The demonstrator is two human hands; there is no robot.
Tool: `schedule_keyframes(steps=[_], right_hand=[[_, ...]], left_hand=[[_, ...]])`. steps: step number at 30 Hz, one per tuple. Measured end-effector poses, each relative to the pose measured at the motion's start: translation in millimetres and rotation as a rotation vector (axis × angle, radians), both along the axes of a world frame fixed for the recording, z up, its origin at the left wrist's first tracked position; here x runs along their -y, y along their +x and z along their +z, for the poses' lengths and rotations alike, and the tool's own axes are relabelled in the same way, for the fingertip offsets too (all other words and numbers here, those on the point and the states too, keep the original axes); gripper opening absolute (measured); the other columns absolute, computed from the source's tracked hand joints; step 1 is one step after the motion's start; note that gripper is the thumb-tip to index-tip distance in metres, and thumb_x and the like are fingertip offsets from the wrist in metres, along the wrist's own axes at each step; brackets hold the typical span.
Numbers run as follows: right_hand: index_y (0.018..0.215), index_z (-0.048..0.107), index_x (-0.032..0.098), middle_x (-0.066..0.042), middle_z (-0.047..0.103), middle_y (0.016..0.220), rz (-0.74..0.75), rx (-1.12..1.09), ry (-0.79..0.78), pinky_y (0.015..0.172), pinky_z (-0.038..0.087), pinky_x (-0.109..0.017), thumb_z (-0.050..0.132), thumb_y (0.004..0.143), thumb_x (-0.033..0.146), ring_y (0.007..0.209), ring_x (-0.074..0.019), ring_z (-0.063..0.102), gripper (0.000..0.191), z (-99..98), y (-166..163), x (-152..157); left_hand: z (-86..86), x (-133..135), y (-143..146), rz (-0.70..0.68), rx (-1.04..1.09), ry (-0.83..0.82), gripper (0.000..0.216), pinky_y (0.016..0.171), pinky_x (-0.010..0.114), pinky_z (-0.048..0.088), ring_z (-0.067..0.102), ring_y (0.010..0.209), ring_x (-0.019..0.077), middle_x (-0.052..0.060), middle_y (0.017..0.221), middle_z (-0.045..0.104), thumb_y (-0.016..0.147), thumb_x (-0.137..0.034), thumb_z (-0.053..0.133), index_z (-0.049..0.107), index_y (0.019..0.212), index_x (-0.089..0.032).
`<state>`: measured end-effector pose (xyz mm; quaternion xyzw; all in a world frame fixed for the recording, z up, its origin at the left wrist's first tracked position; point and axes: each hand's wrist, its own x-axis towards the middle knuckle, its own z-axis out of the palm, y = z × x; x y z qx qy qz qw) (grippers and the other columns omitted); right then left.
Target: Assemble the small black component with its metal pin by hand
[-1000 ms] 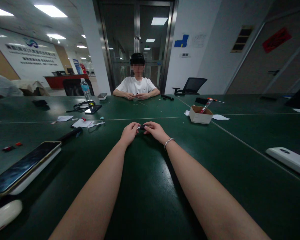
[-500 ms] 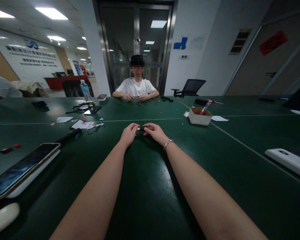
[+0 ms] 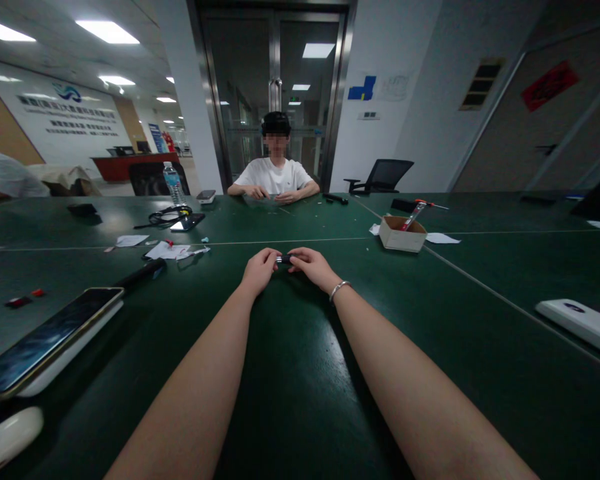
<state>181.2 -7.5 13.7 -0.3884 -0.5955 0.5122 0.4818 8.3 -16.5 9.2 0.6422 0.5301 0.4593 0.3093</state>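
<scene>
Between my two hands, just above the green table (image 3: 285,347), is a small dark cylinder with a silvery band (image 3: 283,259); its exact kind is too small to make out. My left hand (image 3: 261,272) pinches its left, silvery end. The fingers of my right hand (image 3: 314,265) are closed on its black right end. A silver bracelet (image 3: 340,290) circles my right wrist. Both arms reach forward over the table, and the fingertips partly hide the cylinder.
A small open box (image 3: 403,237) with a red-and-clear tool stands to the right. Left are paper scraps (image 3: 167,250), a phone (image 3: 55,340) on a white block, and a coiled cable (image 3: 167,215) by a bottle (image 3: 173,181). Across the table sits a person (image 3: 276,175).
The whole view has shifted slightly. Both hands keep their hold, and a little more of the dark cylinder shows between them.
</scene>
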Motion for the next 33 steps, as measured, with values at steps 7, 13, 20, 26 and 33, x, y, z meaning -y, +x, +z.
schedule_keyframes(steps=[7,13,20,26,33], right_hand=[[0.091,0.064,0.016,-0.002,0.071,0.081,0.018,-0.032,-0.001,0.061,0.055,-0.021,0.072,0.074,0.016,0.058,-0.0095,0.067,0.018,-1.3,1,-1],[0.092,0.064,0.016,-0.002,0.07,0.079,0.009,-0.028,-0.001,0.062,0.055,-0.022,0.071,0.075,0.016,0.059,-0.0101,0.067,0.018,-1.9,1,-1],[0.092,0.063,0.015,-0.003,0.07,0.08,-0.002,-0.012,-0.002,0.067,0.055,-0.026,0.069,0.077,0.016,0.06,-0.0108,0.067,0.016,-1.4,1,-1],[0.092,0.063,0.016,-0.003,0.07,0.081,-0.012,-0.009,-0.005,0.066,0.055,-0.026,0.069,0.076,0.016,0.059,-0.0107,0.066,0.017,-2.6,1,-2],[0.092,0.063,0.015,-0.003,0.07,0.082,-0.003,0.005,0.001,0.064,0.054,-0.023,0.066,0.078,0.013,0.058,-0.0095,0.066,0.015,-2.3,1,-2]], left_hand=[[0.0,-1,0,-0.024,0.068,-0.004,0.027,0.059,0.024,0.041,0.053,0.058,0.0117,-0.002,0.063,0.057,0.085,-0.037,0.046,0.063,0.098,-0.02],[-1.2,-2,1,-0.037,0.149,-0.025,0.016,0.061,0.025,0.044,0.055,0.059,0.0116,-0.003,0.061,0.058,0.079,-0.026,0.051,0.058,0.092,-0.019],[-4.8,-7,-4,-0.101,0.2,-0.053,0.019,0.068,0.029,0.048,0.06,0.065,0.013,0.001,0.068,0.063,0.083,-0.034,0.054,0.058,0.09,-0.017],[-3.3,-7,-8,-0.073,0.153,-0.019,0.021,0.076,0.031,0.048,0.061,0.076,0.0147,0.005,0.084,0.066,0.08,-0.034,0.059,0.062,0.091,-0.016],[-8.5,-11,-9,-0.072,0.186,0.043,0.025,0.071,0.029,0.047,0.059,0.074,0.0142,0.003,0.08,0.064,0.077,-0.037,0.062,0.064,0.092,-0.017]])
